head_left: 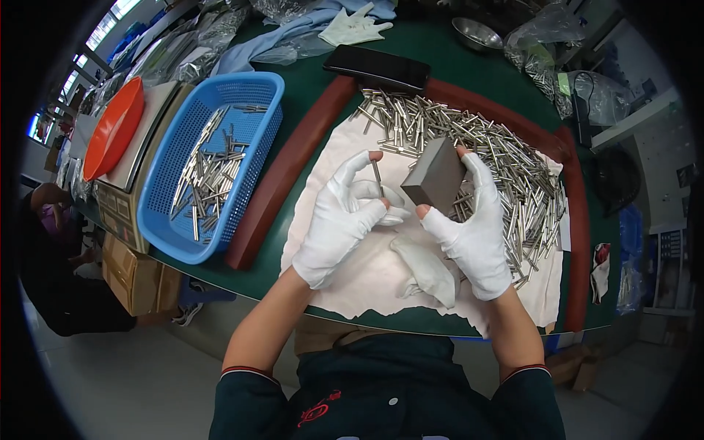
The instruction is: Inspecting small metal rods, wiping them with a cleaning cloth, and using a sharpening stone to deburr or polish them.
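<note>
My left hand (341,213), in a white glove with thumb and index fingertips bare, pinches a thin metal pin (378,178) by its two ends. Facing it, my right hand (473,224), gloved the same way, grips a dark grey rectangular block (435,174) between thumb and fingers. Block and pin are held apart above a pale cloth (352,282). Many loose metal pins (521,191) lie heaped on the cloth behind and right of the block. A crumpled white cloth piece (425,271) rests between my wrists.
Dark red wooden strips (293,176) border the cloth. Left of them stands a blue plastic basket (165,246) with more pins, beside a scale with an orange tray (115,132). A black phone (378,67) lies at the back; a metal bowl (477,33) sits farther off. Someone sits at far left.
</note>
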{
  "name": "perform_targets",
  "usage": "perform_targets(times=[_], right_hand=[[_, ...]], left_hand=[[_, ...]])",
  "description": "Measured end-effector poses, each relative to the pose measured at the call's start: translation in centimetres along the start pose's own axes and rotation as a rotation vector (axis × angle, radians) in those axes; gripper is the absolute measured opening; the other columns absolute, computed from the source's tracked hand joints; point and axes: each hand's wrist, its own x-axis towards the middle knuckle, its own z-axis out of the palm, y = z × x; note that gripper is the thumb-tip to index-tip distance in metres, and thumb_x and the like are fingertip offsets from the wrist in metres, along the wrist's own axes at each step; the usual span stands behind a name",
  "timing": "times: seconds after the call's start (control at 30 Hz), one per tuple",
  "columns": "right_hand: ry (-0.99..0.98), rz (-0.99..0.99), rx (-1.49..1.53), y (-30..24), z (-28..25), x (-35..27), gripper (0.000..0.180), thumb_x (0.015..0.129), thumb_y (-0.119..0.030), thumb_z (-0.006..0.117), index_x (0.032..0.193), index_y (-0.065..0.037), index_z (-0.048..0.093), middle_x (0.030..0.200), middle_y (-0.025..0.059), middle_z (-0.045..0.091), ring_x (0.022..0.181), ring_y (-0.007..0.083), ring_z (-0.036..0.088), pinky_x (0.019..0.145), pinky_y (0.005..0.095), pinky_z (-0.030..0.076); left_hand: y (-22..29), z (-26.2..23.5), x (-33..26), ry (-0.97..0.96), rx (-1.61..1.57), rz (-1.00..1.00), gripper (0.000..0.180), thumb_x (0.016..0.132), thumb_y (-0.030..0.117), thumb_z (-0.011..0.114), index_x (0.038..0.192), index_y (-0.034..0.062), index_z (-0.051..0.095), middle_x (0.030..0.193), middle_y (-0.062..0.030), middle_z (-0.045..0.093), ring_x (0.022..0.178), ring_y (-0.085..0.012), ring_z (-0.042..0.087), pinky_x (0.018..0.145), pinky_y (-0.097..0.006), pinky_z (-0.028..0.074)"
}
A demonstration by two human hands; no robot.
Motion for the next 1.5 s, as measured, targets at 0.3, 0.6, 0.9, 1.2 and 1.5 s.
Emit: perform_targets(times=[0.3, 0.6, 0.9, 1.2, 1.5], right_hand=[[-0.239, 0.179, 0.158, -0.7, -0.6, -0.7, 0.084, 0.065, -0.025, 0.081, 0.135, 0.002, 0.041, 0.128, 0.0113, 0.049, 0.113, 0.0196, 0.048, 0.101, 0.0321, 0.036], [-0.28, 0.2, 0.295, -0.7, -0.6, -0.9, 0.081, 0.063, -0.024, 0.081, 0.13, 0.002, 0.045, 0.123, 0.0157, 0.052, 0.112, 0.0255, 0.052, 0.099, 0.0352, 0.041], [-0.316, 0.159, 0.252, -1.0, -0.7, -0.9, 0.078, 0.065, -0.026, 0.08, 0.128, 0.004, 0.047, 0.12, 0.0169, 0.053, 0.11, 0.0255, 0.054, 0.097, 0.0355, 0.042], [-0.226, 0.194, 0.277, -0.8, -0.2, -1.2, 0.077, 0.064, -0.027, 0.081, 0.126, 0.003, 0.049, 0.115, 0.0155, 0.054, 0.108, 0.0255, 0.053, 0.096, 0.0355, 0.042], [-0.169, 0.14, 0.197, -1.1, -0.4, -1.0, 0.072, 0.061, -0.027, 0.082, 0.121, 0.001, 0.053, 0.11, 0.0145, 0.054, 0.103, 0.0267, 0.054, 0.091, 0.0374, 0.043]], left_hand=[[-1.7, -0.3, -0.3, -0.075, 0.264, 0.068, 0.059, 0.088, -0.006, 0.047, 0.143, 0.009, 0.031, 0.076, -0.001, 0.056, 0.07, -0.0059, 0.055, 0.065, -0.022, 0.048], [-3.0, -0.3, -0.3, -0.073, 0.321, 0.306, 0.054, 0.086, -0.009, 0.045, 0.137, 0.0095, 0.045, 0.083, -0.0018, 0.058, 0.071, -0.0055, 0.052, 0.067, -0.02, 0.045], [-2.6, -0.2, -0.6, 0.001, 0.431, 0.348, 0.05, 0.085, -0.01, 0.049, 0.132, 0.009, 0.05, 0.088, -0.006, 0.064, 0.074, -0.0071, 0.057, 0.067, -0.022, 0.047], [-3.1, 0.1, -0.5, -0.01, 0.398, 0.478, 0.05, 0.084, -0.012, 0.048, 0.13, 0.0068, 0.05, 0.097, -0.0087, 0.065, 0.086, -0.0113, 0.063, 0.078, -0.023, 0.049], [-3.1, 0.1, -0.9, -0.039, 0.338, 0.406, 0.052, 0.083, -0.015, 0.046, 0.13, 0.0061, 0.049, 0.107, -0.0086, 0.062, 0.097, -0.0113, 0.06, 0.083, -0.024, 0.048]])
